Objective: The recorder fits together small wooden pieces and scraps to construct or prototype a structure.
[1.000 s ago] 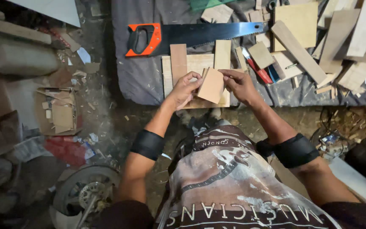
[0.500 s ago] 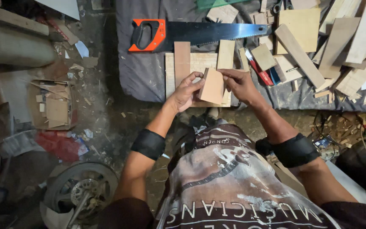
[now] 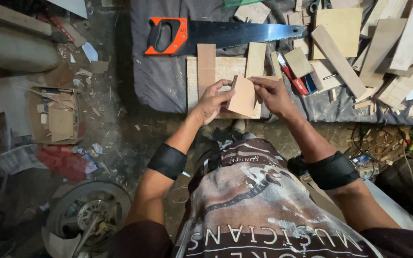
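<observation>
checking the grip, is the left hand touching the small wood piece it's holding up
Touching. The head view shows the left hand with fingers wrapped on the left edge of the small wood piece, no gap; the right hand pinches its other edge.

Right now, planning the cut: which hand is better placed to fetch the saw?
Left. The left hand sits below the saw handle's orange grip; the right hand pinches the small wood piece.

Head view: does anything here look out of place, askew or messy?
Yes, general clutter. Wood offcuts lie heaped at all angles on the grey cloth, and scraps litter the floor around a torn cardboard box. The small wood piece, held by the left hand and right hand, looks intact.
</observation>
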